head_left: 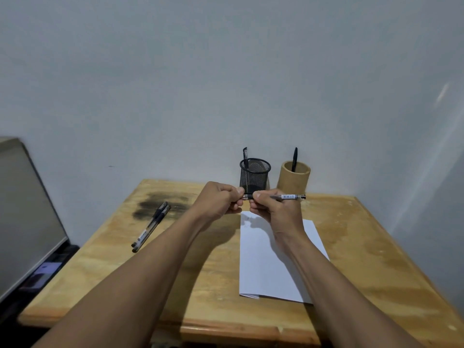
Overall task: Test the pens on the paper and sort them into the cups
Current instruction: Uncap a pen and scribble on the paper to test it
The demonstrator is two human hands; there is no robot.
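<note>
A pale wall backs a worn wooden desk with a dark stain. White paper lies right of centre; a bamboo cup and mesh cup stand at the back. Left hand and right hand pinch one clear pen above the paper; two pens lie left.

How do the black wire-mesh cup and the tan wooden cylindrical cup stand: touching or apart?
Apart. The head view shows a strip of wall between the black wire-mesh cup and the tan wooden cup.
</note>
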